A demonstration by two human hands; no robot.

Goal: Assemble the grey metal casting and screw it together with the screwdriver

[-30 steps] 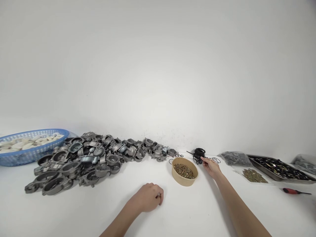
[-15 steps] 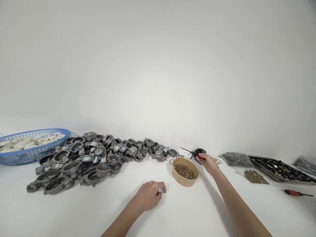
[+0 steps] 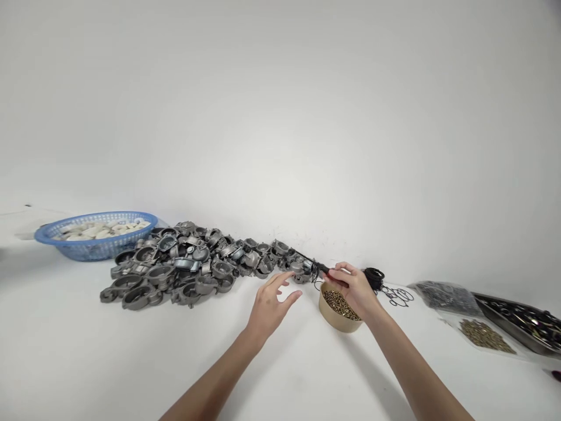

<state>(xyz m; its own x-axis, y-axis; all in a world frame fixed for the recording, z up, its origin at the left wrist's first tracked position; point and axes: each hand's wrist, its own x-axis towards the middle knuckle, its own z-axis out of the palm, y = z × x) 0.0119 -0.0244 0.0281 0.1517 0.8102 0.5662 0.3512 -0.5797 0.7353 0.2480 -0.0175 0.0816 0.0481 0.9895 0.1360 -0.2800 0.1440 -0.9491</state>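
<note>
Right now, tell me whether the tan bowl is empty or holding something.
Holding something: many small brassy pieces show inside the tan bowl, below its rim; the right hand hides part.

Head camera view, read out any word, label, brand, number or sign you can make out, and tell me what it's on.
No readable text anywhere.
None shows on the blue basket, the tan bowl or the red-handled tool in the right hand's grip.
Any markings on the grey metal parts are too small to read.
</note>
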